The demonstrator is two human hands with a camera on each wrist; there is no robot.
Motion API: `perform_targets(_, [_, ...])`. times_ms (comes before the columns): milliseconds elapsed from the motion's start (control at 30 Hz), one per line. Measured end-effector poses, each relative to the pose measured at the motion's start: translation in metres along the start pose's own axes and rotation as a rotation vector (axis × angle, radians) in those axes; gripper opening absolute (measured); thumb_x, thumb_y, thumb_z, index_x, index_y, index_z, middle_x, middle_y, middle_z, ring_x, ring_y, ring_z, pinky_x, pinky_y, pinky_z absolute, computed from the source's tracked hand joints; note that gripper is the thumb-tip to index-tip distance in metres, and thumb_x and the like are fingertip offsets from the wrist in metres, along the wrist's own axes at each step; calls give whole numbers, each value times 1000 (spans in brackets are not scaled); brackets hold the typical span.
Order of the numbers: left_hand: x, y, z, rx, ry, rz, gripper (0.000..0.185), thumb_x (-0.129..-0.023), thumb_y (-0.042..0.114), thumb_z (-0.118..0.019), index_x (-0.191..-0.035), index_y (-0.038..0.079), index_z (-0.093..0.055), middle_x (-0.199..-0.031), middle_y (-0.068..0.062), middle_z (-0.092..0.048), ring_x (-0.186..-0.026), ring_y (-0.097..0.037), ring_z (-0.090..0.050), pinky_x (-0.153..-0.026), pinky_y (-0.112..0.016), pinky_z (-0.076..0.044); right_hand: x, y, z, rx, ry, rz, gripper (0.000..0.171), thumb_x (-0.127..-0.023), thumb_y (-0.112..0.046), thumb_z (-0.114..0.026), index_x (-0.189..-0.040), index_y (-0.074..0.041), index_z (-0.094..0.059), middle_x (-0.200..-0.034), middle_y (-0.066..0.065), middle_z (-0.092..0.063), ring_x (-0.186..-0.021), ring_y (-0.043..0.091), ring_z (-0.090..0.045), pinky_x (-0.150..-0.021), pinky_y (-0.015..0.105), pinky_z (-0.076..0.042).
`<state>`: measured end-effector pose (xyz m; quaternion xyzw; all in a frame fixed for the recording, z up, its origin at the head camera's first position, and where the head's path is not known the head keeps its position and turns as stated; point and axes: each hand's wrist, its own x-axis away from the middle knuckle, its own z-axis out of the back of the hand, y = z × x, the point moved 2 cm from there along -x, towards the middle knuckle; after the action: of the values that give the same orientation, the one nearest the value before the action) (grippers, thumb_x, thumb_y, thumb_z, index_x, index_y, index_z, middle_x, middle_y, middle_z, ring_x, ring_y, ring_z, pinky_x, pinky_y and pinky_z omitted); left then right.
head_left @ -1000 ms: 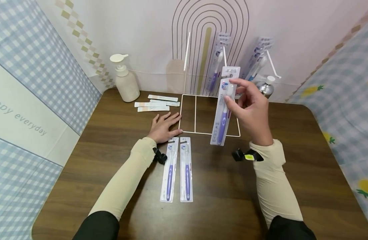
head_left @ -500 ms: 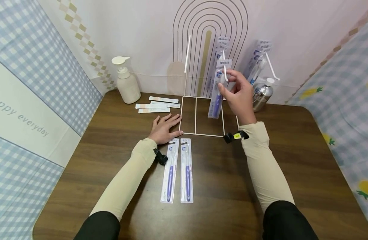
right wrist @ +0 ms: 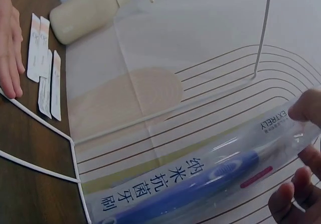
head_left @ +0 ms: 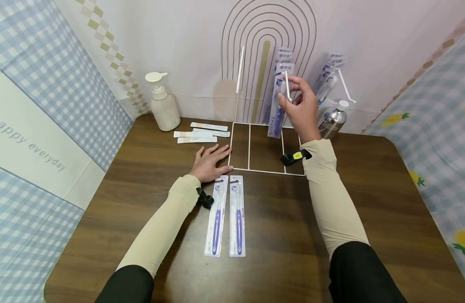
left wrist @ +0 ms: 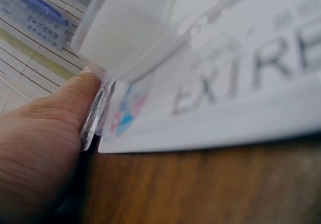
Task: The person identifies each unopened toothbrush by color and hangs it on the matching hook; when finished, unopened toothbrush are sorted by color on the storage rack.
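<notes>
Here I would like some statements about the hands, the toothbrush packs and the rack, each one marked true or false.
1. The right hand holds a toothbrush pack up at the hook of the white wire rack. True.
2. The left hand grips a toothbrush pack. False: it lies flat on the table beside the rack's base.
3. Two toothbrush packs lie side by side on the table. True.
4. The pump bottle lies on its side. False: it stands upright.

Two toothbrush packs (head_left: 225,215) lie side by side on the table (head_left: 369,176) before the wire rack (head_left: 265,148), pump bottle (head_left: 162,102) back left.
</notes>
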<state>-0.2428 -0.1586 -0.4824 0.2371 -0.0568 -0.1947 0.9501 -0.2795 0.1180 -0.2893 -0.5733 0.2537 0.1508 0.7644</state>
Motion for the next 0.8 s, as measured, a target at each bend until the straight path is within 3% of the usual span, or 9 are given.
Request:
perform_targets(233, [-1,0,-1,-3,-2,-2,76,-103,59,-60,-168,29,-33,-172,13,-27,-161,-20,-16,-126,-56,4,14,-1,6,-6,21,-8,48,-87,-1,-79,-133,-2,-66,-109,-2,-45,-65,3,-33,-62,18,-33])
perform_targets(367, [-1,-1,0,-1,4,2,75,-103,58,-60,-168,30,-34,-172,13,-27,-161,-20,-16,-126,-56,5,34,-6,4,-21,2,52,44,-87,5,-78,-129,7,-66,-107,13,-50,-64,4,-34,-60,18,-31])
perform_targets(533, [-1,-2,0,-5,-1,2,75,-103,59,-60,-168,31,-33,-172,13,-26,-161,-20,-15,-126,-56,5,68,-9,-5,-5,-112,78,38,-87,11,-77,-124,9,-68,-108,35,-50,-63,7,-37,-57,18,-32])
perform_targets(800, [-3,-2,-1,-10,-2,5,75,-103,60,-59,-167,30,-34,-173,13,-26,-161,-21,-16,-126,-56,5,117,34,-25,62,-316,24,39,-89,0,-83,-127,-2,-72,-109,21,-55,-64,14,-40,-57,22,-34])
